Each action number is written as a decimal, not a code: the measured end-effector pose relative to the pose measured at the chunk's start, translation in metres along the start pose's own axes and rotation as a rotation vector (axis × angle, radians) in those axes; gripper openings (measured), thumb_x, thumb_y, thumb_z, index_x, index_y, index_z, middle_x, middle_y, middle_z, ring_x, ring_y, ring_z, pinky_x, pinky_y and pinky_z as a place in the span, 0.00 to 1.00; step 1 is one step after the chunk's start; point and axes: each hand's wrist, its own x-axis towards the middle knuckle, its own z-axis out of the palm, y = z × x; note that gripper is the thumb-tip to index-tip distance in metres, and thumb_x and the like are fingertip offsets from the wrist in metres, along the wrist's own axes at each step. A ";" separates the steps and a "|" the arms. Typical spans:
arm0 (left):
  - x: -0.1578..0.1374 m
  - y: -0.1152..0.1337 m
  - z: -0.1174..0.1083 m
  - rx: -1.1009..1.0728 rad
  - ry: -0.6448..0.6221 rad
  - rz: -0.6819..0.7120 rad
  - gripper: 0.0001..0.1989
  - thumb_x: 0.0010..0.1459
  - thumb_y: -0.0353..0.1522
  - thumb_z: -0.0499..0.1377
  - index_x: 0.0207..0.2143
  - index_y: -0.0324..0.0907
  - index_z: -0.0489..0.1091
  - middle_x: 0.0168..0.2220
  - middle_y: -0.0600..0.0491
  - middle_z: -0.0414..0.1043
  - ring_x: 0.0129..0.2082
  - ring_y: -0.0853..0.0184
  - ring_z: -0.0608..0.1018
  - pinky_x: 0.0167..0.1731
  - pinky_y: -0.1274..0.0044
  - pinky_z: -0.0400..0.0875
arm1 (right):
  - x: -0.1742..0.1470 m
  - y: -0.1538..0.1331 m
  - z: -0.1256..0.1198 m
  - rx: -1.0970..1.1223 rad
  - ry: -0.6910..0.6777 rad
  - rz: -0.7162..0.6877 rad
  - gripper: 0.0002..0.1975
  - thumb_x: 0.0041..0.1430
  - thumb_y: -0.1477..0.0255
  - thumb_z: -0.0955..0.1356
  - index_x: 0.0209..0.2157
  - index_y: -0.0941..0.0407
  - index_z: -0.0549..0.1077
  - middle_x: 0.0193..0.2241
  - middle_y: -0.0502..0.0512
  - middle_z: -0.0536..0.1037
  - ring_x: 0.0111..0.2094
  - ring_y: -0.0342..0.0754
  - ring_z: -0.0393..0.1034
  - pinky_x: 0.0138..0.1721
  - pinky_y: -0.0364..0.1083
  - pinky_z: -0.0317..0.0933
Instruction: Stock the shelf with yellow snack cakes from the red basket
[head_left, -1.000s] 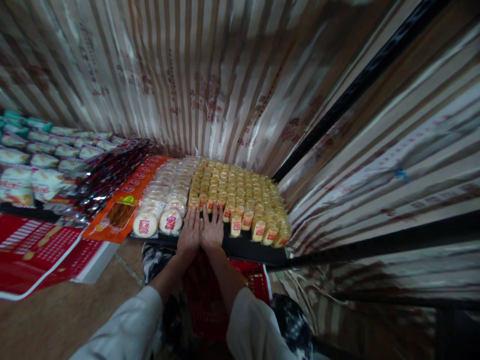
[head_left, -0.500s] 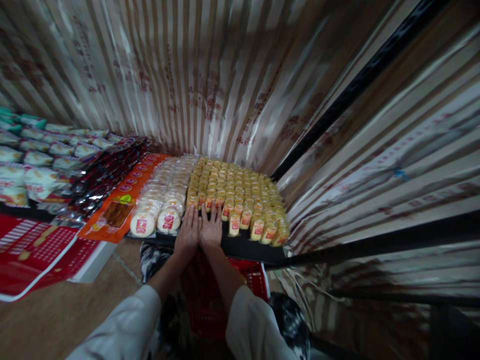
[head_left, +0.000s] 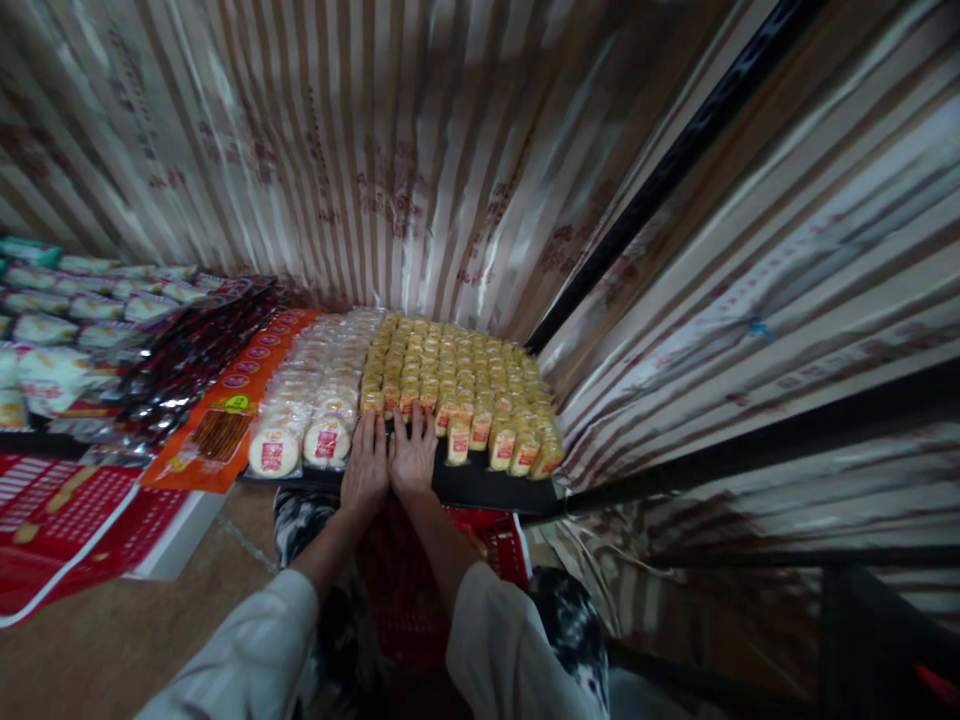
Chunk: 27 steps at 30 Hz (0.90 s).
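Note:
Side by side, my left hand [head_left: 366, 465] and my right hand [head_left: 412, 452] reach over the front of a black shelf [head_left: 480, 485]. Their fingers are stretched forward, with the tips against the front of the rows of small yellow wrapped snack packs [head_left: 457, 375]. Neither hand is wrapped round anything. A few yellow packs [head_left: 459, 440] stand further forward, right of my right hand. Just left of my left hand are two rows of round white wrapped crackers [head_left: 328, 440] with red labels.
An orange snack bag [head_left: 225, 425], dark shiny packets [head_left: 187, 360] and white packets [head_left: 52, 375] lie further left. A red basket [head_left: 495, 540] sits below the shelf between my knees; a red-and-white bag [head_left: 67, 520] is at lower left. Striped sheeting [head_left: 390, 150] and a black post [head_left: 660, 180] stand behind.
The view has turned slightly, so the shelf and goods sit a little further left. My hands keep nearly the same place against the front of the yellow packs.

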 end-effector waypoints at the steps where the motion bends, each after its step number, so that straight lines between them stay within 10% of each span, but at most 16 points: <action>1: -0.001 0.000 0.000 -0.001 0.001 0.002 0.24 0.62 0.29 0.43 0.60 0.29 0.51 0.61 0.31 0.51 0.63 0.52 0.50 0.56 0.57 0.57 | 0.000 0.000 0.000 0.003 0.005 -0.003 0.26 0.61 0.70 0.60 0.60 0.46 0.55 0.65 0.53 0.46 0.63 0.56 0.37 0.56 0.55 0.47; 27: -0.002 -0.001 0.002 -0.014 0.040 0.033 0.24 0.62 0.27 0.43 0.60 0.29 0.50 0.61 0.32 0.51 0.63 0.53 0.52 0.56 0.58 0.58 | 0.000 0.002 0.004 0.030 0.035 -0.026 0.24 0.61 0.72 0.59 0.60 0.50 0.58 0.65 0.55 0.46 0.60 0.55 0.46 0.55 0.54 0.49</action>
